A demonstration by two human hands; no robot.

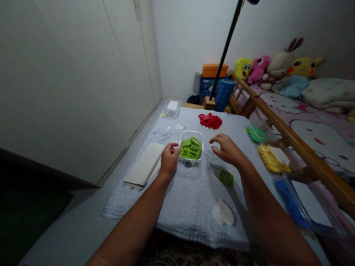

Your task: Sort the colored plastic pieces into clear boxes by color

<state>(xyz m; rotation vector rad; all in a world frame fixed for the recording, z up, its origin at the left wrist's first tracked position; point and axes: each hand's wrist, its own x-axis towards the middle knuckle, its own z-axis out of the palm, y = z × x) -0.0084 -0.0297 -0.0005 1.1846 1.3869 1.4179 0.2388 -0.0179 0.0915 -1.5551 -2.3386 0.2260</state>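
Observation:
A clear plastic container (200, 155) stands mid-table with bright green plastic pieces (190, 148) heaped inside. My left hand (169, 157) is at its left side, thumb and fingers closed on the rim. To the right of the container hovers my right hand (226, 147), its thumb and forefinger apart with nothing between them. Below that hand, a small clump of darker green pieces (226, 177) lies on the cloth. Just behind the container rests a clear plastic lid (168, 133).
A pile of red pieces (210, 120) lies at the back. Folded beige material (145, 164) is at the left. Along the right edge sit containers of green (256, 134), yellow (270, 159) and blue (291, 201) pieces, beside a wooden bed rail (305, 147). Another clear container (172, 107) stands back left.

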